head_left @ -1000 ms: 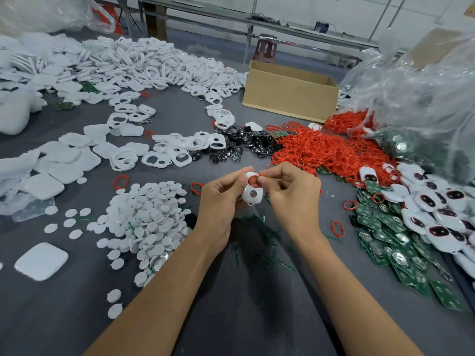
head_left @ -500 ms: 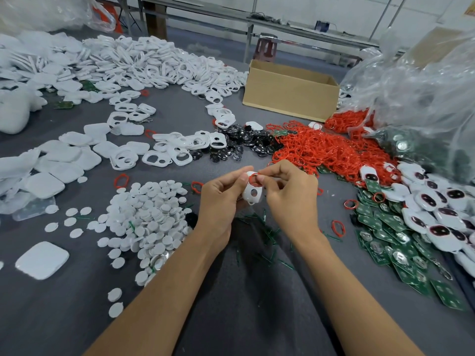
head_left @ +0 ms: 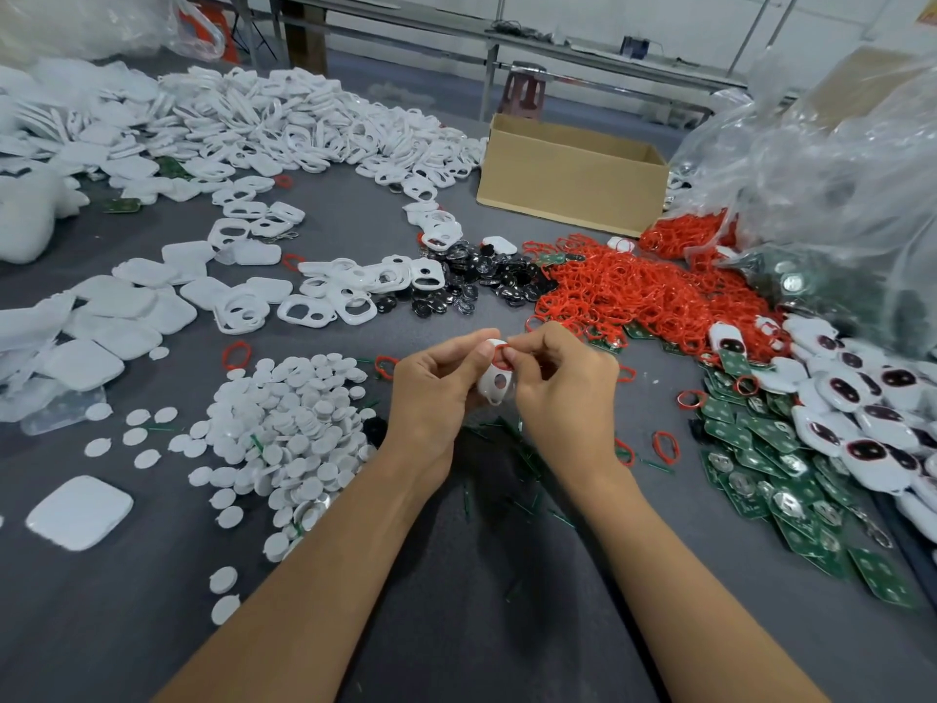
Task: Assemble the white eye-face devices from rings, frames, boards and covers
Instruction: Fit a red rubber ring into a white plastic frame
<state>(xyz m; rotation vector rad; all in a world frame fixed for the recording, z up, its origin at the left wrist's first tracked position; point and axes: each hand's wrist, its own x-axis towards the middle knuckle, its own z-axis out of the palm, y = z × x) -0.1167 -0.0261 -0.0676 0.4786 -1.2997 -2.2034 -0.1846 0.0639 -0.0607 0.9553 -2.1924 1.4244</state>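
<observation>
My left hand [head_left: 436, 383] grips a small white frame [head_left: 494, 383] held upright above the grey table [head_left: 456, 601]. At the frame's top opening sits a red ring [head_left: 502, 353], pinched by the fingertips of my right hand [head_left: 563, 393]. A heap of red rings [head_left: 649, 291] lies behind my hands. White frames [head_left: 350, 291] are spread at centre left, green boards [head_left: 776, 479] at the right, and assembled eye-face devices [head_left: 872, 423] at the far right.
White round discs [head_left: 289, 428] are piled left of my hands, black lens pieces [head_left: 471, 281] behind them. White covers [head_left: 121, 317] lie at the left. A cardboard box [head_left: 573, 175] stands at the back, clear plastic bags [head_left: 836, 185] at the right.
Both hands stay in place with the frame between them. My right fingertips have shifted slightly on the red ring at the frame's top.
</observation>
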